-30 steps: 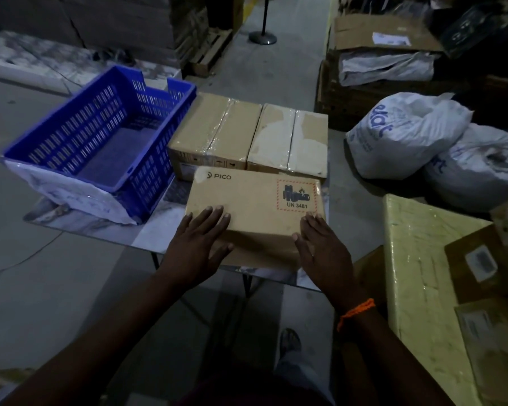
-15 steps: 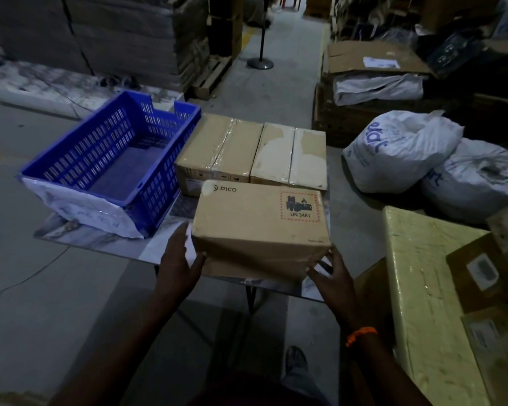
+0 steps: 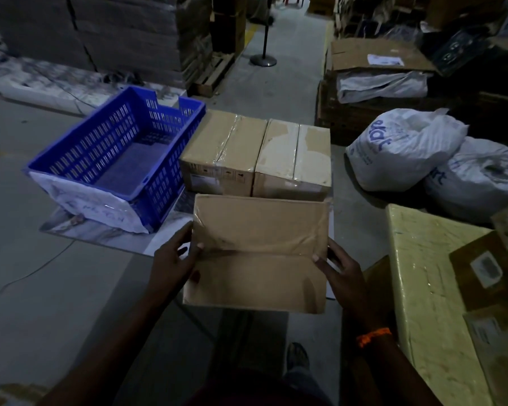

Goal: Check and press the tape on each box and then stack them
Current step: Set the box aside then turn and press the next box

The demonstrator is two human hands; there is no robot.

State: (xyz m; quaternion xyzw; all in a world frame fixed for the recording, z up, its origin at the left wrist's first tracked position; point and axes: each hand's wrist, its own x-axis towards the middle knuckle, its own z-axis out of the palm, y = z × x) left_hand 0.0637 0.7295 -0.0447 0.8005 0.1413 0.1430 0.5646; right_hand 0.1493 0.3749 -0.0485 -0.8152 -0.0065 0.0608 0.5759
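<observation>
Both hands grip one cardboard box (image 3: 255, 253) tipped up, taped seam facing the camera; left hand (image 3: 173, 259) fingers curl around its left edge; right hand (image 3: 339, 269) fingers around its right; two taped boxes (image 3: 255, 153) sit behind on the surface (image 3: 106, 232).

Blue letters on the nearer white sack (image 3: 402, 150) read roughly "ekart", partly lost in creases. The second sack (image 3: 481, 177) shows only "rt". Handwriting on the blue crate's white wrap (image 3: 79, 197) is illegible.

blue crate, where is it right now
In the head view the blue crate sits on the table at left, beside a taped box on its right.
</observation>
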